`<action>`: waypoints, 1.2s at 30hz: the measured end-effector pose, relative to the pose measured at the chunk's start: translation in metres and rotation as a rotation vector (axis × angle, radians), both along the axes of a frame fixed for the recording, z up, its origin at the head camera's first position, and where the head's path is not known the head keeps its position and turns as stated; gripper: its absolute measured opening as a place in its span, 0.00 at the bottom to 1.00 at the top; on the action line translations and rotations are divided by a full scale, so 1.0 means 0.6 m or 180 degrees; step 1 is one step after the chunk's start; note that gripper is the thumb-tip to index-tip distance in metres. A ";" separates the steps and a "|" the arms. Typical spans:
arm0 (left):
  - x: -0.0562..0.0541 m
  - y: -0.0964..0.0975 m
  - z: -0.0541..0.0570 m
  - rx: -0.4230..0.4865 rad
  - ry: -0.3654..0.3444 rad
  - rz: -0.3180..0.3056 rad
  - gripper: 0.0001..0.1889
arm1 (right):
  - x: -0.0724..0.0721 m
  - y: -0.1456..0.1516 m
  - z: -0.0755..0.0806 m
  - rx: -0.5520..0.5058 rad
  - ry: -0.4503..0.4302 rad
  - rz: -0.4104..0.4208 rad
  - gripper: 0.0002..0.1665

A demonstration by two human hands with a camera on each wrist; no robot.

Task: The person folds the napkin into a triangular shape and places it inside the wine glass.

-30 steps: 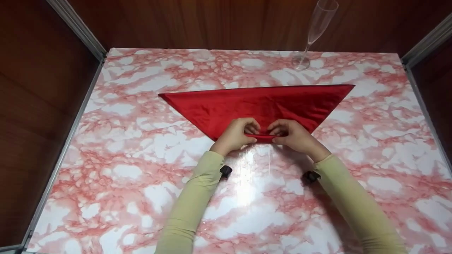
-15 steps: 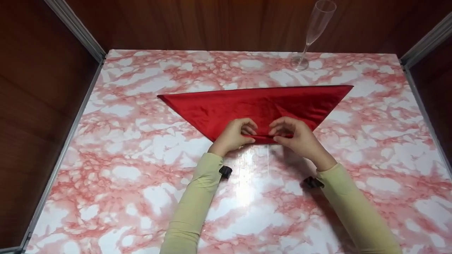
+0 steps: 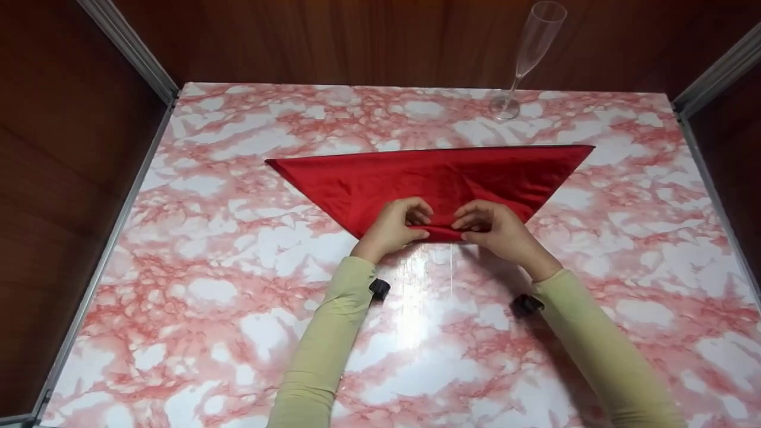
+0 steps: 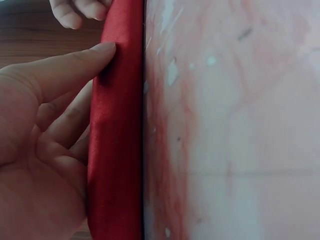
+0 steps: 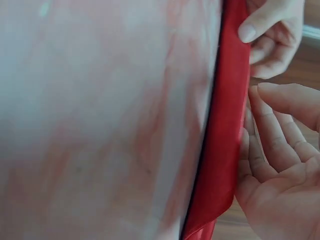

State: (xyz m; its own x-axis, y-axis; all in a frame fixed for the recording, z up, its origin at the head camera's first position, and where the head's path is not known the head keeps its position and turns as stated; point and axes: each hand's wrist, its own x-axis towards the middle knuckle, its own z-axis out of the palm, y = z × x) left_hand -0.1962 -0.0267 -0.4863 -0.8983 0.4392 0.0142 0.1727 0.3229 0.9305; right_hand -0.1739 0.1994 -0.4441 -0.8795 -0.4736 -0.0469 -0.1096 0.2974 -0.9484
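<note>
A shiny red cloth napkin [image 3: 392, 172] lies spread on the table, its long dark-edged side away from me and both far corners pointed. The near edge is turned up into a narrow fold [image 4: 117, 125]. My left hand [image 3: 392, 226] pinches this fold, its thumb on the near face and its fingers curled behind. A short way to the right, my right hand [image 3: 496, 229] holds the same fold with curled fingers. In the right wrist view, the right fingers [image 5: 272, 135] touch the fold's far side and partly disappear behind it.
An upright clear champagne flute [image 3: 529, 59] stands at the table's back right. Wooden panels [image 3: 357, 41] with metal edging enclose the back and sides of the marbled table [image 3: 208, 345]. A black strap piece shows at each wrist.
The right hand shifts slightly along the fold, and its forearm moves a little outward and toward me. The left hand stays nearly in place. The napkin's outline is almost the same.
</note>
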 end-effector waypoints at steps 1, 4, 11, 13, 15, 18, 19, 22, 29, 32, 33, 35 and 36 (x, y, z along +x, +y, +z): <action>0.001 0.000 0.000 -0.0028 0.0085 0.0033 0.15 | -0.002 0.000 -0.001 0.0001 -0.0006 0.0014 0.19; 0.006 0.004 0.003 -0.0111 0.0322 0.0155 0.15 | -0.006 0.002 -0.004 0.0010 -0.0007 0.0038 0.19; 0.012 0.009 0.008 0.0027 0.0417 0.0128 0.14 | -0.024 0.016 -0.041 0.0094 0.0065 -0.0018 0.20; 0.014 0.009 0.007 0.0061 0.0375 0.0096 0.14 | -0.028 0.019 -0.053 0.0136 0.0117 -0.0010 0.20; 0.015 0.008 0.006 0.0046 0.0345 0.0073 0.15 | -0.028 0.020 -0.053 0.0183 0.0145 0.0005 0.20; 0.017 0.009 0.004 -0.0015 0.0334 0.0025 0.15 | -0.028 0.020 -0.053 0.0271 0.0172 0.0015 0.21; 0.017 0.009 0.004 -0.0042 0.0341 0.0015 0.16 | -0.028 0.020 -0.051 0.0300 0.0169 0.0008 0.22; 0.018 0.009 0.004 -0.0116 0.0371 -0.0006 0.15 | -0.021 0.014 -0.040 0.0350 0.0196 0.0006 0.22; 0.022 0.010 0.004 -0.0360 0.0530 -0.0053 0.15 | 0.001 -0.003 -0.003 0.0398 0.0177 0.0045 0.21; 0.024 0.010 0.003 -0.0451 0.0608 -0.0058 0.15 | 0.003 -0.002 -0.008 0.0372 0.0161 0.0065 0.22; 0.024 0.009 0.003 -0.0471 0.0625 -0.0056 0.15 | 0.002 0.000 -0.014 0.0346 0.0156 0.0070 0.23; 0.024 0.009 0.001 -0.0486 0.0636 -0.0046 0.15 | -0.001 0.004 -0.029 0.0310 0.0162 0.0079 0.24; 0.024 0.008 0.001 -0.0489 0.0642 -0.0038 0.15 | -0.003 0.006 -0.036 0.0309 0.0169 0.0076 0.25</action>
State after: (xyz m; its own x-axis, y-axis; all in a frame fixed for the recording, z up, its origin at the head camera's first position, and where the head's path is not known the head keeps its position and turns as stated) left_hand -0.1819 -0.0217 -0.4857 -0.8788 0.4605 0.1250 0.3545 0.4548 0.8170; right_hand -0.1757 0.2029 -0.4655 -0.8705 -0.4899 -0.0471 -0.1672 0.3843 -0.9079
